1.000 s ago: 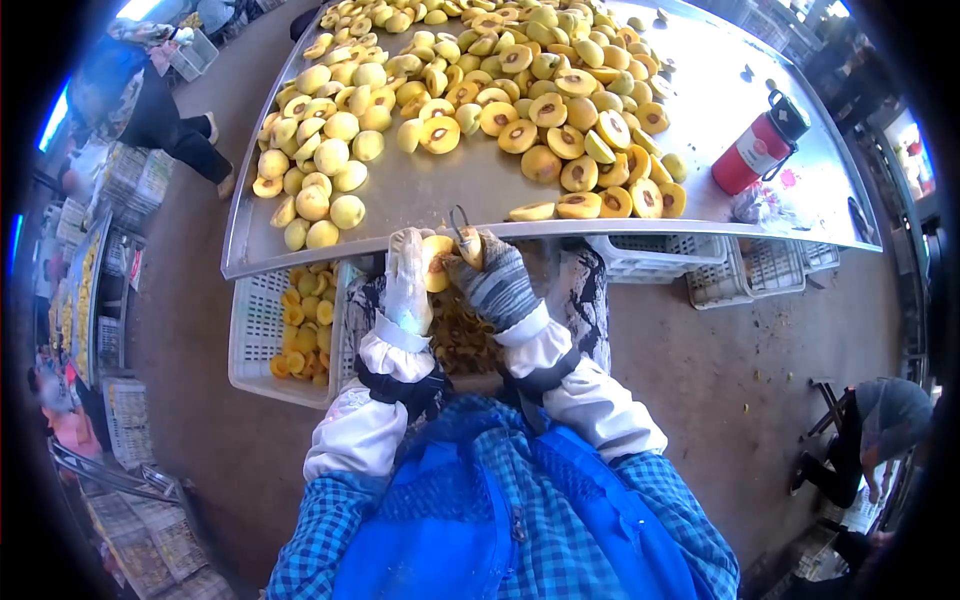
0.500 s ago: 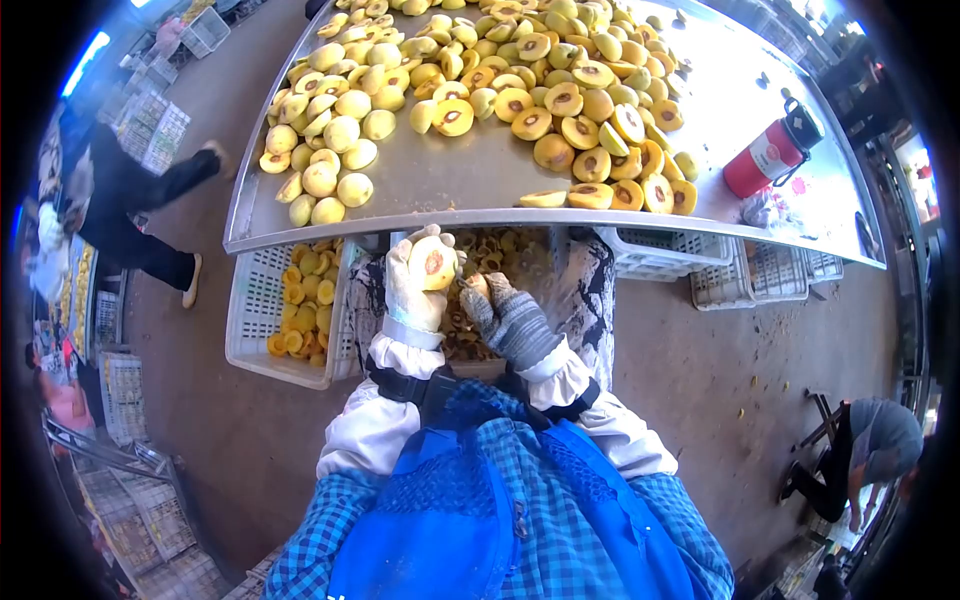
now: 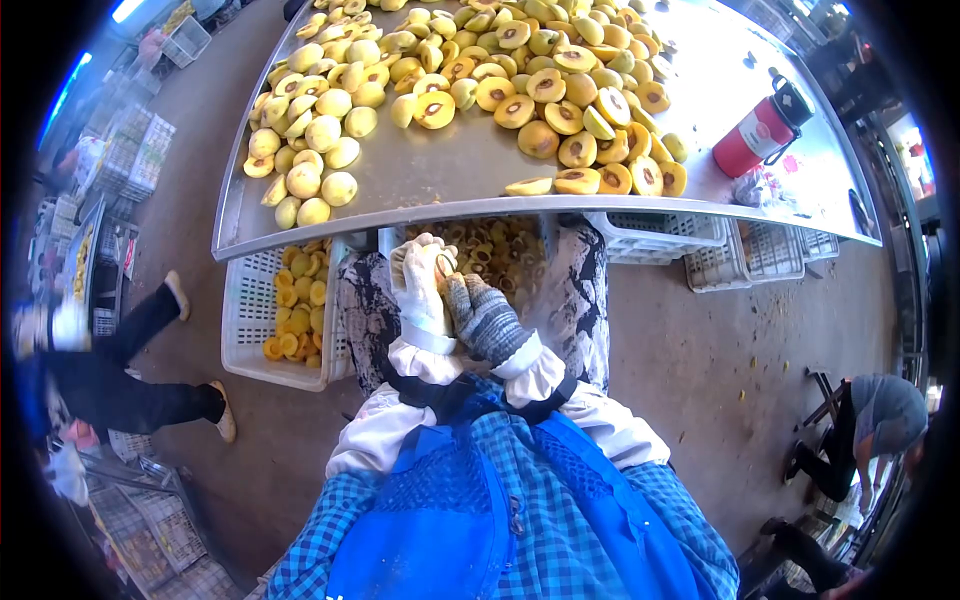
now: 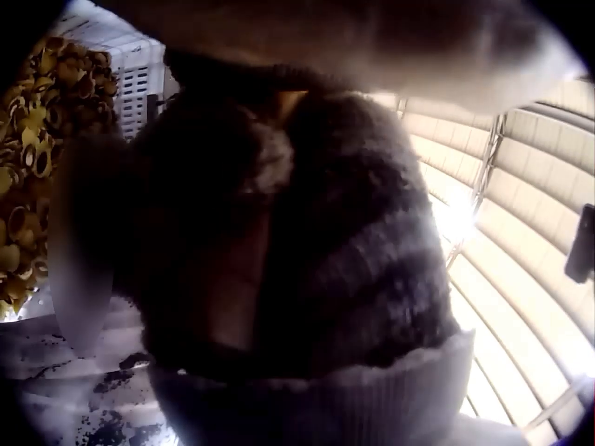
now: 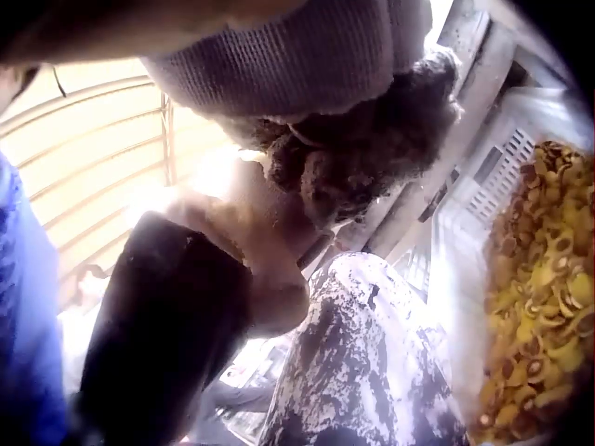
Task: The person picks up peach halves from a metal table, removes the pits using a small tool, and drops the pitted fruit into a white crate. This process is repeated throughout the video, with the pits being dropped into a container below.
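Hovering mid-frame below the desk [image 3: 440, 172] edge, the left hand [image 3: 420, 285] curls its grip round a peach half [image 3: 441, 266] beside the right hand [image 3: 487, 318]. Left wrist: the right hand fills everything. Right wrist: that grip's contents unreadable; slick fruit could slip past the crate [image 5: 482, 178] at right.

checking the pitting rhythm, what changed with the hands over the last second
Both hands drew back from the table edge toward the body: the left hand and right hand now meet low over the crate. The left hand keeps its peach half, mostly hidden; the right hand's tool no longer shows. The peaches on the table and the red bottle stayed put.
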